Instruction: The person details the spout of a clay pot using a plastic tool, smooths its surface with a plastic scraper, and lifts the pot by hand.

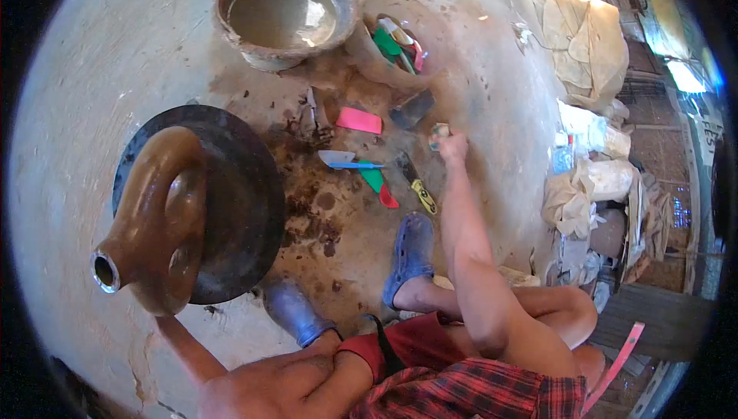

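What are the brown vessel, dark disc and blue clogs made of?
Brown vessel: probably clay, smooth and wet-looking, with soft highlights.
Dark disc: dull, smudged surface; metal, wood or plastic, can't tell.
Blue clogs: likely moulded foam or rubber, slight sheen, rounded chunky shape.

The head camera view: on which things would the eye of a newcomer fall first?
Most likely on the glossy brown vessel with a looped body and open round mouth, at the left over a wide, dark round disc. Next might come the bright pink rectangular piece on the stained floor near the middle, and the wide, worn basin of cloudy water at the top.
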Motion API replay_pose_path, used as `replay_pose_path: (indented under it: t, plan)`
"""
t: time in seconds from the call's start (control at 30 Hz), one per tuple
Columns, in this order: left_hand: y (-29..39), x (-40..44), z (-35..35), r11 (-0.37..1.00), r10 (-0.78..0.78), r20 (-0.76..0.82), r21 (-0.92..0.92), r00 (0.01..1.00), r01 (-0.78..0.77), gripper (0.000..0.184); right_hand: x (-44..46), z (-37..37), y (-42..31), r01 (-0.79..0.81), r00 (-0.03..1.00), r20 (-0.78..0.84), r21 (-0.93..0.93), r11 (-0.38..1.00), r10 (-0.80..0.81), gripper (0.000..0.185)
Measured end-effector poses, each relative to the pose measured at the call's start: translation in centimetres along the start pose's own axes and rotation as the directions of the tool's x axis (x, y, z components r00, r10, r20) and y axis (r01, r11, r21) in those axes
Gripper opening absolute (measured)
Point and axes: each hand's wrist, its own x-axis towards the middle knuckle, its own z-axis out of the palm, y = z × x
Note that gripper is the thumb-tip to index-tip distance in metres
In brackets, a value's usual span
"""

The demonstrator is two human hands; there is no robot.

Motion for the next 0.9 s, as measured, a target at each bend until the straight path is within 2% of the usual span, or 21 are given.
replay_pose_path:
  t: [0.03, 0.1, 0.13, 0.17, 0.23, 0.27, 0.33, 0.37, 0.43, 0.5, 0.53, 0.57, 0.6, 0.63, 0.67, 0.73, 0.8, 0.87, 0.9]
  plan:
    - [0.0, -0.1, -0.1, 1.0, 0.0, 0.002, -0.002, 1.0, 0.0, 0.043, 1.5, 1.0, 2.2, 0.01, 1.0, 0.01, 0.008, 1.0, -0.01, 0.027]
    - [-0.2, -0.3, -0.1, 1.0, 0.0, 0.003, -0.013, 1.0, 0.0, 0.043, 3.8, 2.3, 5.3, -0.015, 0.993, 0.118, 0.255, 0.967, -0.016, 0.02]
    - [-0.2, -0.3, -0.1, 1.0, 0.002, 0.004, -0.023, 1.0, -0.002, 0.042, 2.9, 0.7, 4.0, -0.001, 0.989, 0.141, 0.267, 0.964, -0.039, 0.017]
    - [-0.2, -0.5, 0.0, 0.999, 0.006, -0.001, -0.038, 1.0, -0.006, 0.042, 1.7, -1.5, 2.0, 0.021, 0.984, 0.163, 0.284, 0.959, -0.07, 0.015]
    - [-0.1, -1.1, 0.0, 0.998, 0.015, -0.004, -0.066, 1.0, -0.015, 0.042, 0.6, -3.8, -1.2, 0.127, 0.989, 0.031, 0.332, 0.935, -0.146, 0.016]
    - [0.0, -1.3, -0.1, 0.997, 0.018, 0.001, -0.074, 1.0, -0.018, 0.042, -0.4, -4.9, -4.4, 0.144, 0.985, 0.038, 0.344, 0.928, -0.167, 0.016]
    - [-0.2, -1.5, 0.2, 0.994, 0.026, 0.014, -0.102, 1.0, -0.025, 0.041, -4.2, -8.3, -11.0, 0.245, 0.968, -0.102, 0.569, 0.785, -0.228, 0.014]
    - [-0.4, -1.5, 0.3, 0.993, 0.028, 0.019, -0.116, 0.999, -0.025, 0.041, -5.4, -9.5, -13.9, 0.256, 0.966, -0.11, 0.572, 0.779, -0.236, 0.014]
    - [-0.6, -1.8, 0.2, 0.991, 0.04, 0.04, -0.127, 0.998, -0.035, 0.041, -5.9, -10.6, -20.7, 0.357, 0.924, -0.146, 0.661, 0.66, -0.355, 0.011]
    - [-0.8, -2.5, 0.7, 0.986, 0.059, 0.052, -0.161, 0.997, -0.05, 0.041, -5.2, -10.7, -25.9, 0.429, 0.865, -0.049, 0.591, 0.683, -0.5, 0.018]
    - [-0.6, -3.0, 1.5, 0.958, 0.106, -0.015, -0.265, 0.994, -0.106, 0.035, -5.5, -10.4, -28.7, 0.526, 0.812, -0.064, 0.511, 0.68, -0.58, 0.022]
    - [-0.4, -3.6, 2.1, 0.926, 0.09, -0.002, -0.368, 0.996, -0.085, 0.036, -5.8, -9.8, -31.5, 0.617, 0.753, -0.074, 0.426, 0.662, -0.654, 0.026]
    - [-0.3, -3.9, 2.4, 0.883, 0.078, 0.014, -0.466, 0.997, -0.063, 0.036, -5.5, -8.7, -34.1, 0.641, 0.722, 0.02, 0.355, 0.68, -0.692, 0.028]
    - [-1.0, -4.3, 1.6, 0.873, 0.187, 0.077, -0.469, 0.979, -0.13, 0.038, -5.2, -7.9, -36.5, 0.667, 0.689, 0.118, 0.282, 0.69, -0.715, 0.03]
    - [-0.5, -4.4, 1.7, 0.957, 0.122, -0.009, -0.263, 0.993, -0.12, 0.038, -4.6, -6.7, -38.1, 0.674, 0.68, 0.118, 0.286, 0.681, -0.723, 0.03]
    - [0.7, -5.9, 2.3, 0.963, 0.072, -0.068, -0.255, 0.995, -0.087, 0.039, -3.6, -3.6, -40.3, 0.71, 0.69, 0.161, 0.036, 0.703, -0.706, 0.03]
    - [1.4, -7.4, 2.4, 0.957, 0.04, -0.088, -0.285, 0.995, -0.064, 0.04, -2.3, -1.8, -40.9, 0.737, 0.666, 0.176, -0.004, 0.676, -0.725, 0.03]
    - [3.5, -9.0, 2.7, 0.989, 0.031, -0.13, -0.14, 0.991, -0.05, 0.041, -1.1, 0.1, -40.5, 0.746, 0.66, 0.188, -0.043, 0.665, -0.728, 0.031]
    - [3.1, -9.3, 2.5, 0.983, 0.024, -0.137, -0.178, 0.99, -0.048, 0.041, -0.9, 0.6, -40.4, 0.719, 0.689, 0.197, -0.061, 0.693, -0.698, 0.031]
